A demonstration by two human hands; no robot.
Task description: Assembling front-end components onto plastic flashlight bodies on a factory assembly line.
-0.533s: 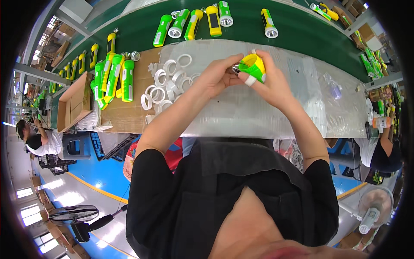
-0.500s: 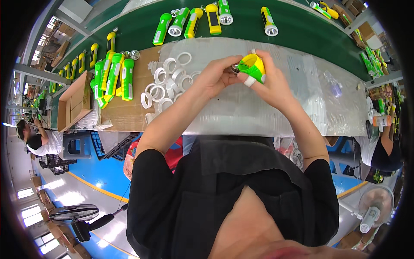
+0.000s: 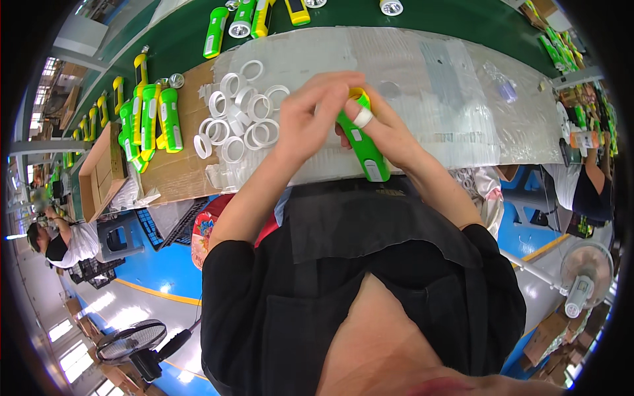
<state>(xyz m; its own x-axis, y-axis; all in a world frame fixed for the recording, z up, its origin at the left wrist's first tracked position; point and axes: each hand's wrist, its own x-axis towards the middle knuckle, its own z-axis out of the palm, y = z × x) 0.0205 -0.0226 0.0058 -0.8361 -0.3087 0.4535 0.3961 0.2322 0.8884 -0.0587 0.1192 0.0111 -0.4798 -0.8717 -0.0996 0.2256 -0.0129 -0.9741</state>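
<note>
A green flashlight body (image 3: 371,158) with a yellow rim at its open head slants over the near edge of the worktable, tail end toward me. My right hand (image 3: 393,135) is wrapped around its upper part, a white band on the thumb. My left hand (image 3: 310,117) is bent over the head end, its fingers close together at the yellow rim. Whatever those fingers hold is hidden behind them. Left of my left hand, several loose white plastic rings (image 3: 259,134) lie in a heap on the plastic-covered table.
A pile of green and yellow flashlights (image 3: 150,117) lies on cardboard (image 3: 181,171) at the left, beside an open box (image 3: 104,168). More flashlights (image 3: 215,33) stand along the green far surface (image 3: 343,14). Fans and co-workers are at both sides.
The flashlight has swung from head toward me to tail toward me, its green body now showing. My left hand has moved over its head. The whole view has shifted.
</note>
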